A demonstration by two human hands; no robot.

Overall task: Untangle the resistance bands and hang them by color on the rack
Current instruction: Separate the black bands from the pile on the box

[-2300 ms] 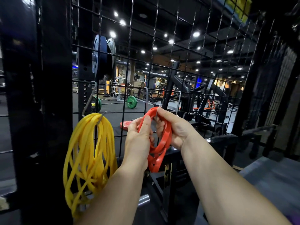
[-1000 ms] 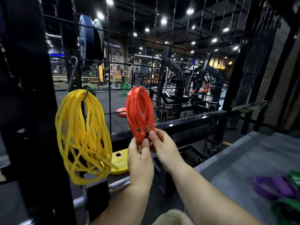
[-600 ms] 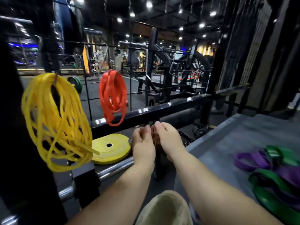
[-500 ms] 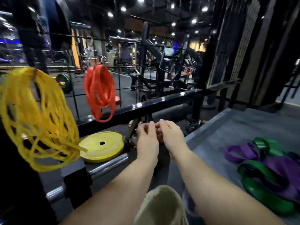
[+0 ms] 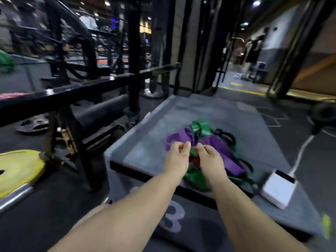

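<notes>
Dim gym: dark rubber floor (image 5: 36, 224), black steel rails (image 5: 87, 87), ceiling spotlights (image 5: 256, 2).

Grey platform (image 5: 160, 124), tangled purple bands (image 5: 181, 138) and green bands (image 5: 201, 127) on it, white box (image 5: 278, 190) near its right edge

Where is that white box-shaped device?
Head view, lower right: the white box-shaped device lies on the grey platform, right of the tangled purple and green bands.
</notes>
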